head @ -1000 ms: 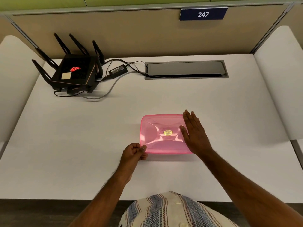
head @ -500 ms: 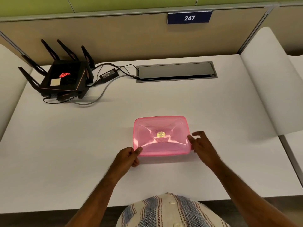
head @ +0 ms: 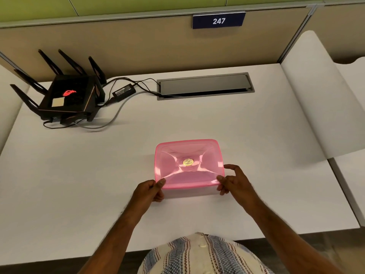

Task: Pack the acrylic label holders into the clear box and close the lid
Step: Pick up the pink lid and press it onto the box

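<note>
Left hand (head: pixel 149 189), right hand (head: pixel 235 181) apparently pinch lid's (head: pixel 187 165) near corners

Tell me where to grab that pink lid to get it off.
Take the pink lid at its two near corners, from the person's side, as the left hand and right hand do now. Its overhanging rim probably gives the fingers an edge to peel upward.

This is an office cubicle. Beyond the hands, a tan fabric partition (head: pixel 138 46) backs the white desk (head: pixel 79 175) and carries a blue number plate (head: pixel 218 20) reading 247. Between the hands and the partition, a grey cable hatch (head: pixel 205 86) is set into the desktop. Far left of the hands stands a black router (head: pixel 67 97) with antennas, wired beside a power adapter (head: pixel 124 92).
</note>
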`<state>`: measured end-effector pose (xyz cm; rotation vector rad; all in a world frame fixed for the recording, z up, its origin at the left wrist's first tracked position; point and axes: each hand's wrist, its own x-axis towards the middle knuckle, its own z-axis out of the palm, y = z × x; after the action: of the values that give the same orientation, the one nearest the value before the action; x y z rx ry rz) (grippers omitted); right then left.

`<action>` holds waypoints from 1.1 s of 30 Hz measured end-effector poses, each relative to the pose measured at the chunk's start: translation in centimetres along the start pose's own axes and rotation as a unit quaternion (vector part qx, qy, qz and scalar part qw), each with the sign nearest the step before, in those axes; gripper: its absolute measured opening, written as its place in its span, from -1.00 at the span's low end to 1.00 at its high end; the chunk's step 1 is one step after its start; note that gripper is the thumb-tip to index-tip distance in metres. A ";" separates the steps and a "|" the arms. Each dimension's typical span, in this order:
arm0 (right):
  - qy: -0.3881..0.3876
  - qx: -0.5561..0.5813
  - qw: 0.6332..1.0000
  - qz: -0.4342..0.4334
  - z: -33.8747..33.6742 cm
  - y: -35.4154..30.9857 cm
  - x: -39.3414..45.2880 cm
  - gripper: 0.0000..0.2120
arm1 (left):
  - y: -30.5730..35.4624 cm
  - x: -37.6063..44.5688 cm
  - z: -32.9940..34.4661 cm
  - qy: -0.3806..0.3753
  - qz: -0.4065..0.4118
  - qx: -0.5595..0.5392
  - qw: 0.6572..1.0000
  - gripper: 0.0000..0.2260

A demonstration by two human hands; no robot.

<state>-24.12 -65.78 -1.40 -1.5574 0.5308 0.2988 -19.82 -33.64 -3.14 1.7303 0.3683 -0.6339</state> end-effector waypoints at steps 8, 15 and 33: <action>-0.060 -0.095 0.994 0.008 -1.5 -0.4 1.0 -0.62 | -0.2 1.0 -1.1 -0.002 0.030 0.076 0.997 -0.43; 0.029 -0.158 0.986 -0.047 -1.0 -2.4 4.2 -0.74 | 2.4 3.8 -0.4 0.093 0.040 -0.013 0.995 -0.76; 0.097 -0.040 0.994 0.018 2.0 -5.1 9.5 -0.81 | 7.1 7.7 1.6 0.121 -0.009 -0.186 0.975 -0.78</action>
<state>-13.20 -65.26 -1.85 -1.6649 0.7062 0.1988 -10.04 -37.64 -2.27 1.4446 0.6324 -0.3397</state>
